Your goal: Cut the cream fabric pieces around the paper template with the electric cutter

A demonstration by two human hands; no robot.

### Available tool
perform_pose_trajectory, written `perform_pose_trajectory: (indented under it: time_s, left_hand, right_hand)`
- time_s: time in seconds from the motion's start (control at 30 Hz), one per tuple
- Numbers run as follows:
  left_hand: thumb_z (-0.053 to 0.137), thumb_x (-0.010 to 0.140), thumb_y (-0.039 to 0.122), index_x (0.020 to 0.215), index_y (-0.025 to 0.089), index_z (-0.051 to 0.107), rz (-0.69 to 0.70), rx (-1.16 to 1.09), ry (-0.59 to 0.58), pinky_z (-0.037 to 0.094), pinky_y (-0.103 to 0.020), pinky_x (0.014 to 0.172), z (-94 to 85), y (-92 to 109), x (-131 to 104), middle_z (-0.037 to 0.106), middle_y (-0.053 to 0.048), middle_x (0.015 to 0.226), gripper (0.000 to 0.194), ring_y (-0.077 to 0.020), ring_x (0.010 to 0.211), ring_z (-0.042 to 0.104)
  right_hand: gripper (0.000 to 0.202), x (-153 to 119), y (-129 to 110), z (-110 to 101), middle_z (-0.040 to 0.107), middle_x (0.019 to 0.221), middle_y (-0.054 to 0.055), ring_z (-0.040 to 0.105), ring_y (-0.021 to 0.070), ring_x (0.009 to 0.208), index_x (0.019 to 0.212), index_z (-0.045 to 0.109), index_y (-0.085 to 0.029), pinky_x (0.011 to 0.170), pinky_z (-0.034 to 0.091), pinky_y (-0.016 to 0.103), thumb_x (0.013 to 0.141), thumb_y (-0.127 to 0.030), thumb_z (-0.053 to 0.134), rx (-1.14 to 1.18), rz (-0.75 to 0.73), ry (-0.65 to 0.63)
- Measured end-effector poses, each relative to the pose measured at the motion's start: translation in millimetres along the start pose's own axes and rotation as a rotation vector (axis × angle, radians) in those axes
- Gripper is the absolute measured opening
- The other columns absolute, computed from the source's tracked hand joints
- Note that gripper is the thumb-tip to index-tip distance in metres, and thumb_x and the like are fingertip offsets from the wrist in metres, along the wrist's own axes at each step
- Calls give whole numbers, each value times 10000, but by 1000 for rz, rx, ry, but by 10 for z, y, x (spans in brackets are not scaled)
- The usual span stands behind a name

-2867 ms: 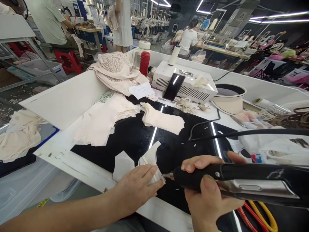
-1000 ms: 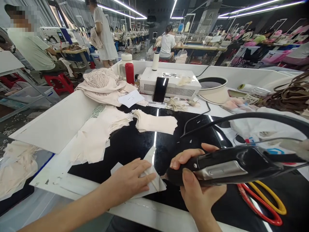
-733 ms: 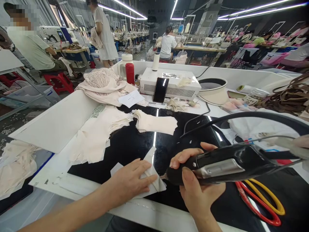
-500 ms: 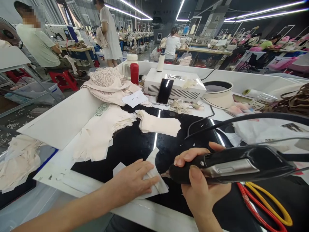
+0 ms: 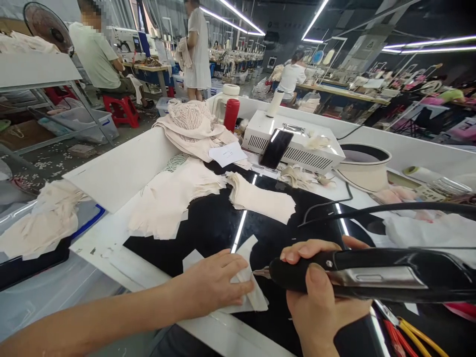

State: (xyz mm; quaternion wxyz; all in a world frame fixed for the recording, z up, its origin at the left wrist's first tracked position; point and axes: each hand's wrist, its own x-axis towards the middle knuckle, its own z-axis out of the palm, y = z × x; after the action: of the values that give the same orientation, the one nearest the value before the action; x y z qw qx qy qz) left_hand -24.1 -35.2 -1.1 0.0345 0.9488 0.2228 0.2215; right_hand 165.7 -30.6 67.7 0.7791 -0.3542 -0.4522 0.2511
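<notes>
My left hand (image 5: 219, 280) lies with its fingers stretched out on a small cream fabric piece (image 5: 254, 255), pressing it against the black glossy work surface (image 5: 208, 213). White sheet material (image 5: 191, 259) shows beneath that hand. My right hand (image 5: 323, 292) is wrapped round a corded black handheld electric tool (image 5: 375, 272) with a lever on its side. The tool's narrow metal tip points left and meets, or nearly meets, the fabric's right edge; exact contact is unclear. Farther back lie a stack of cream fabric pieces (image 5: 262, 198) and a larger pile of fabric (image 5: 167, 198).
A white vented box (image 5: 297, 141) carries a phone (image 5: 275, 148) leaning on its front. Beside it stand a red bottle (image 5: 231, 115) and a round cream container (image 5: 364, 168). Red- and yellow-handled tools (image 5: 403, 334) lie at lower right. The tool's black cable (image 5: 394, 210) arcs behind it. Other people work beyond.
The view has turned left, so the scene sits further right. The tool's tip stays close to the fabric edge, and my left hand keeps resting on the piece.
</notes>
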Motion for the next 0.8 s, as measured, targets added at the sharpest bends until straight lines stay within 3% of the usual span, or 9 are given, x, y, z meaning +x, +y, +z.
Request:
perform_pose_trajectory:
  time_s: [0.1, 0.27, 0.33, 0.47, 0.63, 0.8]
  left_hand:
    - [788, 987, 380, 1305, 193, 655, -11, 31, 8, 544, -469, 1109, 19, 59, -5, 660, -167, 1310, 392, -285, 1227, 657]
    - [860, 910, 478, 1345, 159, 627, -71, 94, -11, 549, -468, 1096, 60, 210, -13, 663, -168, 1310, 588, -304, 1243, 639]
    - [837, 934, 469, 1323, 122, 636, -76, 95, -28, 558, -444, 1085, 51, 221, 10, 682, -146, 1256, 558, -284, 1189, 657]
    - [796, 973, 461, 1197, 89, 676, -32, 120, -51, 521, -436, 1156, -10, 104, 93, 703, -94, 1124, 451, -244, 1117, 675]
    - [779, 995, 431, 1079, 133, 696, 132, 102, 3, 443, -389, 1247, -40, -130, 129, 697, -105, 1312, 320, -242, 1323, 620]
    - [748, 1021, 375, 1078, 165, 670, 141, 18, -77, 460, -377, 1236, -85, -258, 113, 699, -96, 1308, 232, -209, 1291, 645]
  right_hand:
    - [452, 2, -13, 9, 687, 771, -66, 648, 155, 600, 1219, 591, -247, 592, 611, 338, 824, -149, 787, -18, 22, 9]
    - [448, -5, -55, -2, 686, 768, -65, 627, 157, 591, 1201, 591, -244, 573, 609, 333, 806, -152, 782, -2, 20, -1]
    - [448, -12, -60, -13, 680, 766, -63, 619, 159, 589, 1199, 595, -241, 568, 606, 335, 803, -175, 794, -2, 10, -3]
    - [462, -33, -42, -43, 668, 789, -61, 622, 162, 614, 1231, 584, -253, 591, 609, 340, 830, -207, 809, -12, 17, -22]
    - [469, -53, -7, -86, 667, 819, -54, 640, 163, 638, 1275, 575, -261, 618, 615, 342, 872, -220, 812, -17, 4, -65]
    - [484, -76, 1, -94, 664, 847, -55, 652, 155, 675, 1305, 572, -273, 653, 617, 331, 888, -213, 811, 7, 23, -76]
